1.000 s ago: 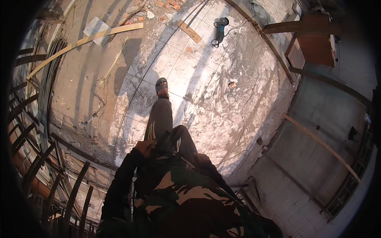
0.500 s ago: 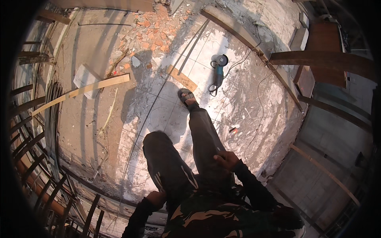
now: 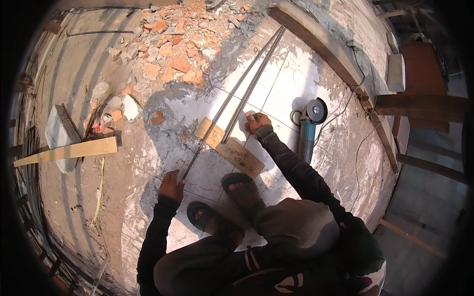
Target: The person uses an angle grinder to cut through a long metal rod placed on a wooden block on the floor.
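Long thin metal rods (image 3: 253, 81) lie on the tiled floor, partly resting across a short wooden board (image 3: 240, 157). My left hand (image 3: 171, 186) is beside the near end of one rod, thumb and fingers slightly apart; I cannot tell if it touches the rod. To the right of the other rods is my right hand (image 3: 258, 123), its fingers bent and a little apart, holding nothing visible. A blue angle grinder (image 3: 308, 135) with a dark disc lies just right of that hand. Both sandalled feet stand close below the board.
Broken brick rubble (image 3: 175, 59) covers the floor at the far left. A pale plank (image 3: 74, 151) lies over a whitish slab (image 3: 60, 129) on the left. A long beam (image 3: 318, 47) runs along the right, near a loose cable (image 3: 356, 167). More bars line the left edge.
I have crouched lower, and both hands have moved from my legs toward the rods. Both feet now show by the board. The grinder appears nearer and farther right in view.
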Demonstrator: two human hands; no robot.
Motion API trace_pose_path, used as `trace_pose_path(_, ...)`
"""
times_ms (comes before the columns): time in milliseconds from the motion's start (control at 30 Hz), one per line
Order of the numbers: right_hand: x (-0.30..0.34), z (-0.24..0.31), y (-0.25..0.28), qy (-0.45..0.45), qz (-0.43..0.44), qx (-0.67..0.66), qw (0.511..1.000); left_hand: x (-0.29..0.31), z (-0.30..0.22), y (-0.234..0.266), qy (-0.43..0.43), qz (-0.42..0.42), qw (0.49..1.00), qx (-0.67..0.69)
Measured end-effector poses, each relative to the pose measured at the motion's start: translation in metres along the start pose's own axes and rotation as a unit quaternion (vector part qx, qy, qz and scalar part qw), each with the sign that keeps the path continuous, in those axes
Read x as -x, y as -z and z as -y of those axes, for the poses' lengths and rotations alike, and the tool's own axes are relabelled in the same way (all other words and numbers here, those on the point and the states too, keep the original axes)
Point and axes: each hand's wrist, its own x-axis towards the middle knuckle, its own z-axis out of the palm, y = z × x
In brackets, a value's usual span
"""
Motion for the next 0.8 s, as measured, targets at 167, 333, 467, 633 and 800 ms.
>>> trace_pose_path(167,-0.038,-0.003,-0.033,-0.022,-0.039,-0.196,0.98,0.033,0.032,-0.053,0.193,0.065,0.973,0.11)
trace_pose_path(333,-0.023,0.014,-0.056,0.011,-0.074,-0.204,0.976,0.044,0.034,-0.038,0.171,0.022,0.98,0.095)
trace_pose_path(467,-0.038,0.031,-0.056,0.051,-0.083,-0.079,0.992,0.034,0.033,-0.038,0.186,0.001,0.979,0.087)
trace_pose_path(633,-0.021,0.053,-0.058,0.088,-0.081,-0.012,0.993,0.038,0.026,-0.023,0.19,-0.003,0.979,0.078)
trace_pose_path(800,-0.02,0.047,-0.067,0.078,-0.053,-0.075,0.993,0.024,0.034,-0.018,0.201,-0.029,0.977,0.069)
